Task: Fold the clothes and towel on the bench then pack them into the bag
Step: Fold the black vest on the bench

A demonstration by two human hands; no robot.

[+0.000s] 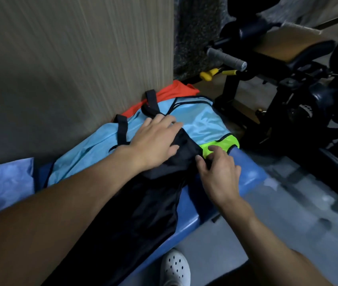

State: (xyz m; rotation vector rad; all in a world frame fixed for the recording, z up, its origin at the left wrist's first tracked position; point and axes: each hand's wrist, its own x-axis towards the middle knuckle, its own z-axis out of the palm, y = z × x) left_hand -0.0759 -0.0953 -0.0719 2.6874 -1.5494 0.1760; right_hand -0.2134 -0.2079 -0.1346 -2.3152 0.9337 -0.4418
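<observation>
A dark navy garment [143, 207] lies lengthwise along the blue padded bench [250, 174]. Beyond it sits a light blue bag [201, 122] with black straps and a neon green end panel [223, 144]. An orange-red cloth [174, 90] lies behind the bag against the wall. My left hand [155, 139] rests flat with straight fingers on the garment's far end, where it meets the bag. My right hand [219, 172] pinches the garment's right edge next to the green panel.
A wood-grain wall [71, 69] runs along the bench's left side. A light blue cloth [3, 182] lies at the near left. Black gym equipment [277, 79] with a grey handle and yellow knobs stands at the right. My white shoe [176, 267] is on the grey floor.
</observation>
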